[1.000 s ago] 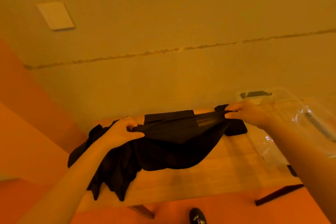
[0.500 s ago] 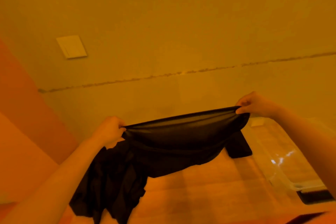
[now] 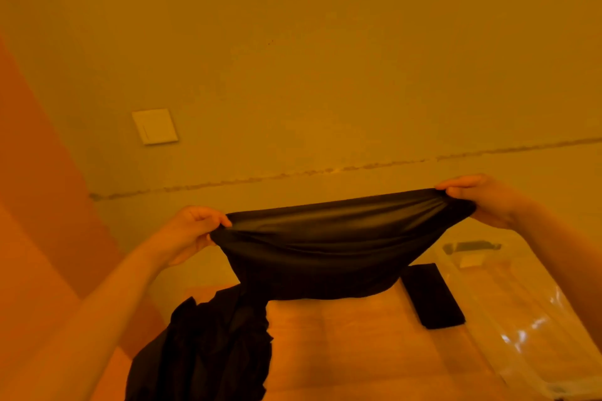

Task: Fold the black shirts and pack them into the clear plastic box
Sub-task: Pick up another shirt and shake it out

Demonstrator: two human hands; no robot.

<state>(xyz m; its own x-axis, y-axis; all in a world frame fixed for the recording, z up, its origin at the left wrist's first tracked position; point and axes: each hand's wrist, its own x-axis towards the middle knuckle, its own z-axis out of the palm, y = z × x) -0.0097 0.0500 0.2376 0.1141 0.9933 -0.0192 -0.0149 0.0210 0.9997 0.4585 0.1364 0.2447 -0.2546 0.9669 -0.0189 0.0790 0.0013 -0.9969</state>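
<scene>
A black shirt point(image 3: 332, 247) is stretched in the air above the wooden table point(image 3: 358, 345). My left hand point(image 3: 189, 234) pinches its left end and my right hand point(image 3: 482, 198) pinches its right end. Its lower part hangs toward a heap of black shirts point(image 3: 208, 348) at the table's left edge. A folded black shirt point(image 3: 431, 295) lies flat on the table beside the clear plastic box point(image 3: 521, 312), which stands at the right.
A plain wall rises behind the table, with a white switch plate point(image 3: 154, 125) at the left. The box's black latch point(image 3: 472, 246) shows at its far end. Bare tabletop lies between the heap and the box.
Both hands have lifted the shirt higher off the table and pulled it taut. The view has tilted down, so the table and box sit lower in the picture.
</scene>
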